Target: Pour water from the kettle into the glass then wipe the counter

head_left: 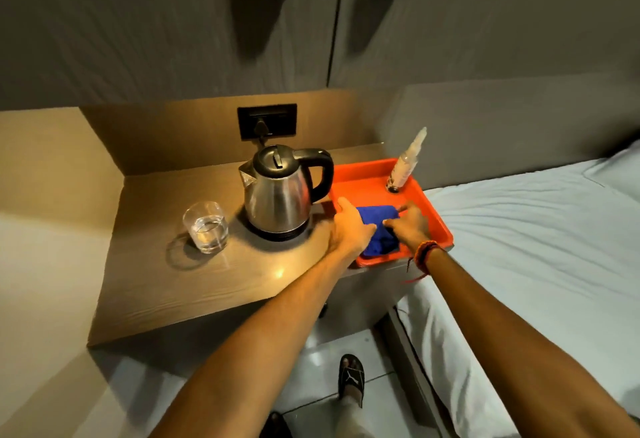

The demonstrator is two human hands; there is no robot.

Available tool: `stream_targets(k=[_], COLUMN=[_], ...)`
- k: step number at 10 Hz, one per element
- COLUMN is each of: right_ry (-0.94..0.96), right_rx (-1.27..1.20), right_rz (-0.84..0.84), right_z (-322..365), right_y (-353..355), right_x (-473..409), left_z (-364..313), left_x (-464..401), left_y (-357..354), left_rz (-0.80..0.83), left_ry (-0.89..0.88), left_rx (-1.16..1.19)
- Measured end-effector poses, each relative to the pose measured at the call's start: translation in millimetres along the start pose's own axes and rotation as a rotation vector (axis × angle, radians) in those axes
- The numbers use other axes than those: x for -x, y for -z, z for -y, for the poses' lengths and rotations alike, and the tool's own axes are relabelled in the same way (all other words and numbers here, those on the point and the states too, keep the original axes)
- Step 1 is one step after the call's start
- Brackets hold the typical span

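Note:
A steel kettle (277, 192) with a black lid and handle stands on its base at the back of the wooden counter (166, 285). To its left a glass (206, 226) holds some water. A folded blue cloth (375, 230) lies in the orange tray (367, 178) to the right of the kettle. My left hand (348, 230) rests on the cloth's left side. My right hand (410, 224) pinches its right edge. The cloth still lies flat in the tray.
A spray bottle (405, 164) stands in the tray's far corner. A wall socket (266, 121) with the kettle's plug sits behind the kettle. A bed (540, 230) adjoins the counter on the right. Cabinet doors hang above.

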State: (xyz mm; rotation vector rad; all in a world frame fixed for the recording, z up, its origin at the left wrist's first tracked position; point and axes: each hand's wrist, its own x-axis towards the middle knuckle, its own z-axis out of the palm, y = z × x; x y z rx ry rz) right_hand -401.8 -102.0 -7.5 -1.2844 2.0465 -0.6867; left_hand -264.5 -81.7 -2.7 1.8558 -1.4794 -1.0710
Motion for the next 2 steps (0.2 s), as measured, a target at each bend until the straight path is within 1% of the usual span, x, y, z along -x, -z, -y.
stream_targets(k=[1,2], right_ry=[0.064,0.123], right_rx=[0.261,0.401], right_rz=[0.152,0.151], right_z=[-13.8,-19.6], right_y=[-1.9,-0.6], right_x=[-0.8,-3.6], left_z=[2.3,9.8], left_x=[3.2,8.9], left_y=[-12.4,-13.5], left_rz=[0.029,-0.029], left_ry=[-0.148,-0.307], left_rx=[-0.433,-0.685])
